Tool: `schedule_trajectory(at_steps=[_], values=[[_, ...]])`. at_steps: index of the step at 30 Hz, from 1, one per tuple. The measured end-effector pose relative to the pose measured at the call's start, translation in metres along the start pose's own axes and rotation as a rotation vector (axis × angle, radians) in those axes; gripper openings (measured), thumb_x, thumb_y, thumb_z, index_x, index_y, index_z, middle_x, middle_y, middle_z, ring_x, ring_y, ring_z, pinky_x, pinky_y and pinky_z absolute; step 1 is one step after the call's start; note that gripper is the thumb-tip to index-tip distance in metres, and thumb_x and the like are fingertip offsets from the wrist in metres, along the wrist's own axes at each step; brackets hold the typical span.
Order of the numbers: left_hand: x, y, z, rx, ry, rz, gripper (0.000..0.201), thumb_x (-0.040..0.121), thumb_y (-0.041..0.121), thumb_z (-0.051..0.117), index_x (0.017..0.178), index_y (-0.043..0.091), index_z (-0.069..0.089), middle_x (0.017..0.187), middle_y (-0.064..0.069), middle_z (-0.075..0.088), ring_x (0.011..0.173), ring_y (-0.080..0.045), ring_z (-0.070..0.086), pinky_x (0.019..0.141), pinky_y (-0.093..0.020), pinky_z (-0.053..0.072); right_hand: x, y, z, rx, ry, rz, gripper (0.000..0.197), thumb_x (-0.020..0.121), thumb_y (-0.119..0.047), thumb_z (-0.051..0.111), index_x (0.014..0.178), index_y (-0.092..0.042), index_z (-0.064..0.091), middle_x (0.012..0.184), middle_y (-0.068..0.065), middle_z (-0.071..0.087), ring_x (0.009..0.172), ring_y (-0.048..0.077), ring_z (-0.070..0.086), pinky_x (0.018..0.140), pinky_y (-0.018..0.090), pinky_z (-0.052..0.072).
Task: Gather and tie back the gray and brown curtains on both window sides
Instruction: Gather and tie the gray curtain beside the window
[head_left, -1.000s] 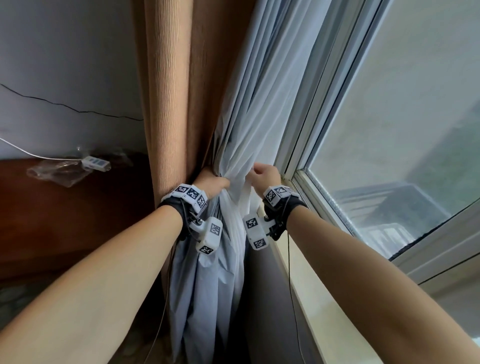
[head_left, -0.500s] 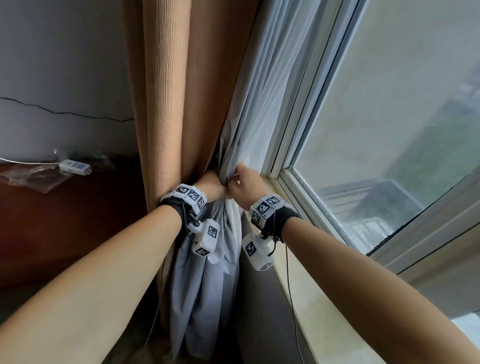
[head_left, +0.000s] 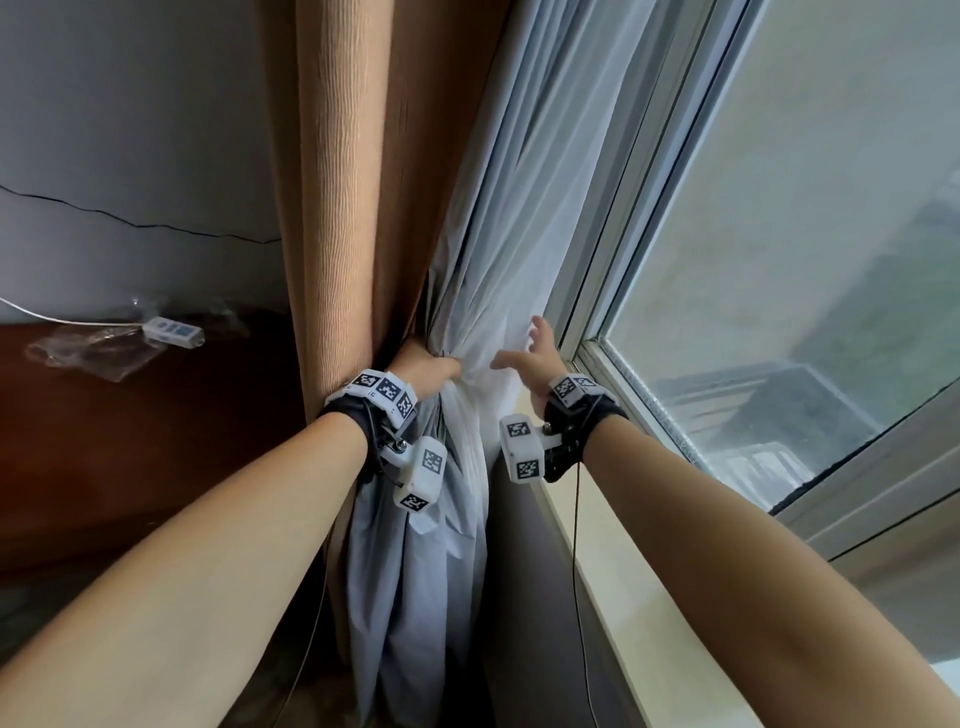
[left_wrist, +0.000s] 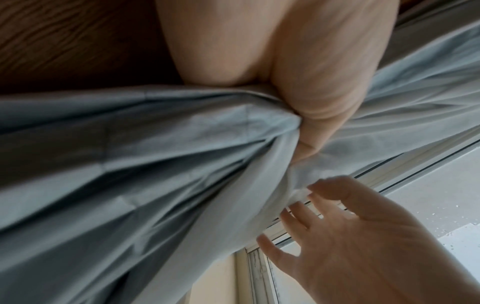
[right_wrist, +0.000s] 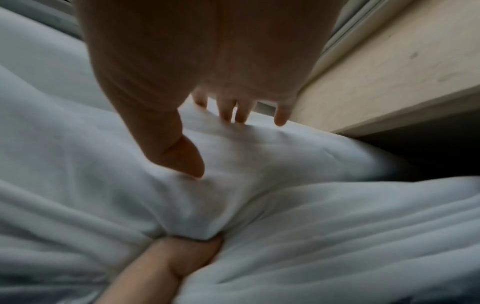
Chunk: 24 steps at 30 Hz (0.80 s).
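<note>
Gray curtain (head_left: 524, 218), thin cloth: hangs between the brown curtain (head_left: 337, 182) and the window frame (head_left: 644, 218), bunched at sill height. We grip that bunch in our left hand (head_left: 423, 370), fingers curled tight round the folds. Our right hand (head_left: 535, 358) sits just beside it, fingers (right_wrist: 281, 115) spread wide and straight, tips touching the pale cloth near the window sill (head_left: 649, 597), holding nothing. Brown curtain, ribbed weave: hangs against the left wrist, ungathered.
</note>
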<state>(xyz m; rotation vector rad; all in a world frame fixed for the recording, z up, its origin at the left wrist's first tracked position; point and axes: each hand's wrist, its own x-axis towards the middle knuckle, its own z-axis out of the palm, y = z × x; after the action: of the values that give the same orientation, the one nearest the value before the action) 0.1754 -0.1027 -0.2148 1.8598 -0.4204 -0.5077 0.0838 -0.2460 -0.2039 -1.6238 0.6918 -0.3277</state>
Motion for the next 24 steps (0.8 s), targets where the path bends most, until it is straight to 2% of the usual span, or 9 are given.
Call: schedule_trajectory(at_steps=[3,6,8,11,15,18,21,22,24], values=[[-0.001,0.001,-0.001,-0.002,-0.032,0.012,0.048,0.064,0.011,0.074,0.112,0.008,0.067,0.105,-0.007,0.070,0.099,-0.024,0.065,0.090,-0.033,0.054,-0.001,-0.009,0.012,0.143,-0.168,0.016,0.043,0.080,0.004,0.065,0.116,-0.018,0.060,0.108,0.002,0.069,0.095,0.013,0.065,0.082,0.030,0.052],[0.004,0.000,0.001,-0.004,-0.003,0.036,0.035,0.072,0.003,0.072,0.107,0.006,0.067,0.104,-0.008,0.069,0.097,-0.024,0.064,0.084,-0.028,0.051,0.006,-0.006,0.019,-0.072,-0.030,-0.078,0.007,0.077,-0.009,0.064,0.077,-0.012,0.070,0.077,0.006,0.065,0.074,0.018,0.058,0.076,0.043,0.054],[0.007,0.000,0.001,-0.013,0.047,0.031,0.034,0.073,0.006,0.074,0.106,0.003,0.067,0.104,-0.008,0.069,0.097,-0.024,0.065,0.085,-0.028,0.051,0.010,-0.003,0.015,-0.302,0.122,-0.145,0.012,0.079,-0.018,0.063,0.076,-0.007,0.068,0.067,0.004,0.061,0.063,0.017,0.053,0.063,0.038,0.051],[0.013,0.001,0.003,-0.003,0.135,0.010,0.049,0.064,0.022,0.077,0.107,0.002,0.068,0.104,-0.011,0.071,0.097,-0.026,0.067,0.089,-0.034,0.055,0.001,-0.005,0.008,-0.447,0.210,-0.268,0.013,0.078,-0.020,0.061,0.084,-0.010,0.066,0.078,0.008,0.069,0.070,0.021,0.064,0.068,0.042,0.058],[0.022,0.003,0.015,0.097,0.175,0.011,0.039,0.072,0.027,0.077,0.104,0.005,0.068,0.102,-0.009,0.071,0.096,-0.025,0.067,0.087,-0.036,0.055,-0.016,-0.012,0.015,-0.503,0.066,-0.401,0.011,0.079,-0.016,0.061,0.088,-0.010,0.064,0.084,0.005,0.070,0.078,0.023,0.069,0.072,0.044,0.060],[0.021,0.007,0.021,0.173,0.001,0.069,0.029,0.074,0.014,0.077,0.099,0.007,0.065,0.103,-0.009,0.069,0.101,-0.021,0.065,0.086,-0.030,0.051,-0.025,-0.026,0.022,-0.700,0.036,-0.462,0.018,0.087,-0.012,0.051,0.069,-0.010,0.049,0.077,0.014,0.065,0.071,0.032,0.061,0.064,0.041,0.052],[0.017,0.012,0.023,0.266,-0.182,0.194,0.040,0.073,0.007,0.079,0.110,0.005,0.064,0.114,-0.010,0.066,0.115,-0.018,0.059,0.094,-0.024,0.044,-0.036,-0.044,0.024,-0.945,-0.007,-0.399,0.010,0.086,-0.007,0.049,0.077,-0.009,0.052,0.086,0.018,0.063,0.078,0.032,0.055,0.067,0.033,0.042],[0.015,0.012,0.023,0.245,-0.157,0.200,0.041,0.072,0.012,0.080,0.109,0.004,0.064,0.112,-0.008,0.064,0.115,-0.015,0.056,0.093,-0.020,0.041,-0.038,-0.048,0.023,-0.970,-0.025,-0.406,0.010,0.087,-0.007,0.048,0.081,-0.006,0.057,0.088,0.019,0.063,0.079,0.033,0.056,0.068,0.033,0.043],[0.017,0.009,0.023,0.154,-0.021,0.174,0.029,0.066,0.028,0.079,0.086,0.013,0.065,0.094,-0.001,0.064,0.103,-0.015,0.060,0.082,-0.023,0.044,-0.035,-0.049,0.023,-0.962,-0.058,-0.452,0.017,0.085,-0.004,0.045,0.080,-0.004,0.061,0.082,0.018,0.063,0.076,0.034,0.055,0.067,0.034,0.045]])
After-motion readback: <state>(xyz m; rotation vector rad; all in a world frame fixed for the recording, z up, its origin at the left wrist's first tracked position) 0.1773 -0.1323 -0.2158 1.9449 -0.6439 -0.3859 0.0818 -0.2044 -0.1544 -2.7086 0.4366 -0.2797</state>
